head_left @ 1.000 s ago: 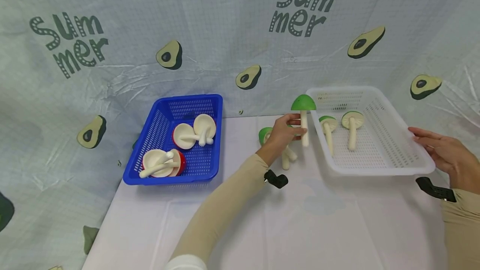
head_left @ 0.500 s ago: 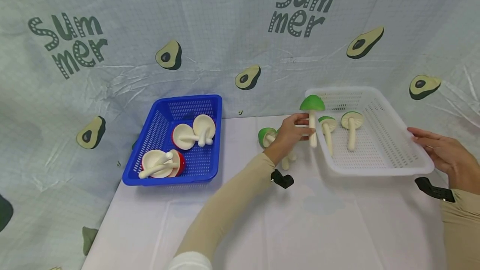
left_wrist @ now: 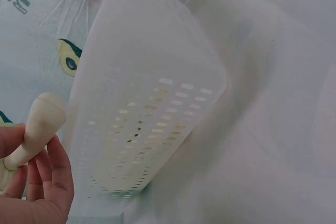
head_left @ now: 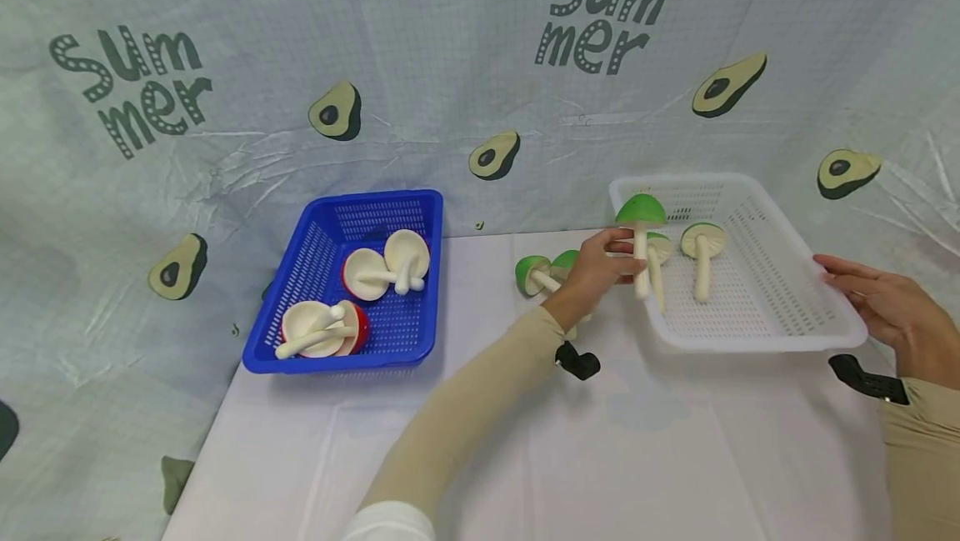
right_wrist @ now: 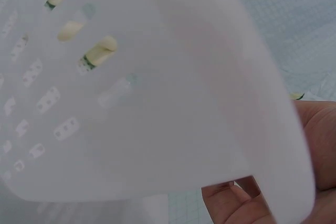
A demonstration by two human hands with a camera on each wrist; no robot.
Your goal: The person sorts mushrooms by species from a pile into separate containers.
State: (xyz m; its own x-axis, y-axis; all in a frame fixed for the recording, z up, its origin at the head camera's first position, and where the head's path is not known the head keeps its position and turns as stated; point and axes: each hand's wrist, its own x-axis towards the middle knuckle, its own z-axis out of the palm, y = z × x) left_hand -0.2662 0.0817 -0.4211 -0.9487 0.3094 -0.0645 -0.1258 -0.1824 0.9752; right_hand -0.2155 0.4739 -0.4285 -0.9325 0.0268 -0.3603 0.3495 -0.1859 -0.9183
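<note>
My left hand [head_left: 596,273] pinches a toy mushroom by its pale stem, with the green cap [head_left: 641,209] upward. The mushroom is upright over the left rim of the white basket [head_left: 757,344]. In the left wrist view, the stem end [left_wrist: 46,116] shows between thumb and fingers, beside the basket's outer wall. My right hand [head_left: 896,303] holds the basket's right rim; some of its fingers [right_wrist: 244,211] show by the rim opening in the right wrist view. Inside the basket lie two green-capped mushrooms, one at left [head_left: 657,262] and one in the middle [head_left: 703,253].
Several more green-capped mushrooms [head_left: 533,274] lie on the white table [head_left: 645,458] behind my left forearm, partly hidden. A blue basket [head_left: 341,364] at left holds several red-capped mushrooms [head_left: 365,274]. A printed sheet [head_left: 420,66] hangs behind the table.
My left hand has moved right with the upright mushroom, from beside the white basket to over its left rim. My right hand has stayed on the basket.
</note>
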